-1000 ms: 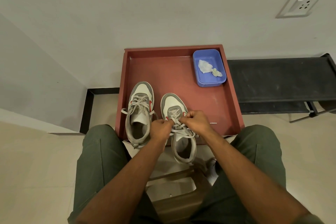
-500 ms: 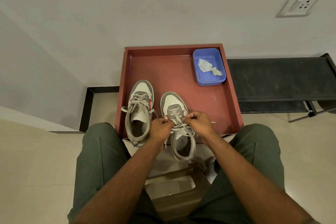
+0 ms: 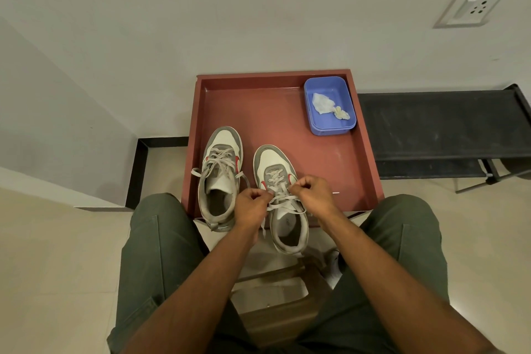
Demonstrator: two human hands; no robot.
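Curling under the knuckles, the fingers of the left hand (image 3: 251,207) and right hand (image 3: 311,192) hide their tips and the lace ends. Each hand pinches a strand of the pale grey flat laces (image 3: 280,191), the hands just apart over the tongue of the grey-and-white sneaker with red trim (image 3: 288,227).

This sneaker stands in the near part of the shallow red-brown square tray (image 3: 273,118), heel overhanging the near edge. The matching second sneaker (image 3: 219,178) is just beside it on the left, laces loose.

The small blue rectangular plastic tub (image 3: 330,130) in the tray's far right corner holds a crumpled white tissue (image 3: 323,103) and a yellowish scrap too small to identify.
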